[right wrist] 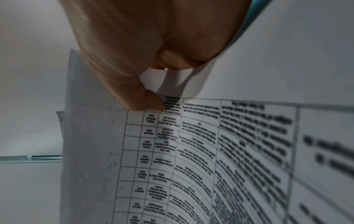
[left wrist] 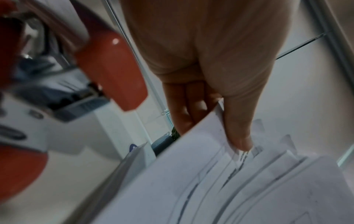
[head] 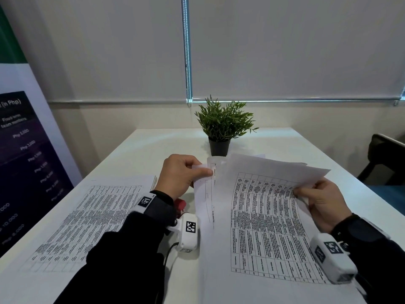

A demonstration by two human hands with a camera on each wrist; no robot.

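Note:
A sheaf of printed sheets point(head: 263, 220) with dense tables lies in front of me, its far end lifted off the white table point(head: 153, 145). My left hand point(head: 186, 172) pinches the top left corner of the sheets point(left wrist: 210, 174) between thumb point(left wrist: 239, 133) and fingers. My right hand point(head: 317, 198) grips the top right edge, its thumb point(right wrist: 145, 100) pressed on the printed page point(right wrist: 191, 151) with the paper curling behind it. A red stapler point(head: 179, 205) sits under my left wrist; its red body point(left wrist: 113, 71) shows close in the left wrist view.
A second printed stack point(head: 87, 220) lies flat on the table's left side. A potted green plant point(head: 223, 126) stands at the middle of the table beyond the sheets. A dark banner point(head: 22, 161) leans at the left; a dark chair point(head: 383, 159) stands at the right.

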